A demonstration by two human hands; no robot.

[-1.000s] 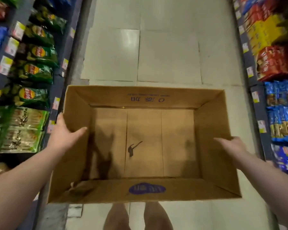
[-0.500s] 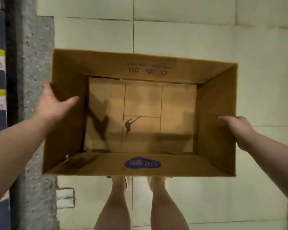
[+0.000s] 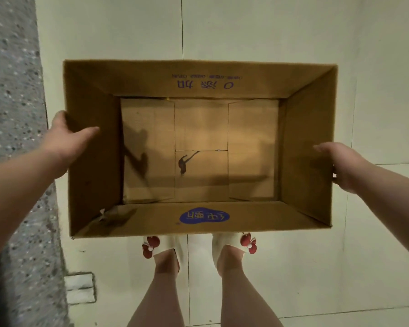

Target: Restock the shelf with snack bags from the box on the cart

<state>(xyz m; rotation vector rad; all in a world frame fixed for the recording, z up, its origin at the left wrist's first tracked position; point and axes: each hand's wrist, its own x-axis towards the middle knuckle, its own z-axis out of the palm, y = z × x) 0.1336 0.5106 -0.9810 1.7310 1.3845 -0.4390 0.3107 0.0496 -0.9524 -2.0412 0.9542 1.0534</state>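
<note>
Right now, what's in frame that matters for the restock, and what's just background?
Job: empty cardboard box; left hand and right hand, each gripping a side wall.
Background: tiled floor; speckled grey strip; slippers with red bows.

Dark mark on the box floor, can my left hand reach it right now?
Probably yes: the cardboard box is open-topped and empty, so nothing covers the dark mark. But the left hand grips its left side and would have to let go, leaving only the right hand holding.
</note>
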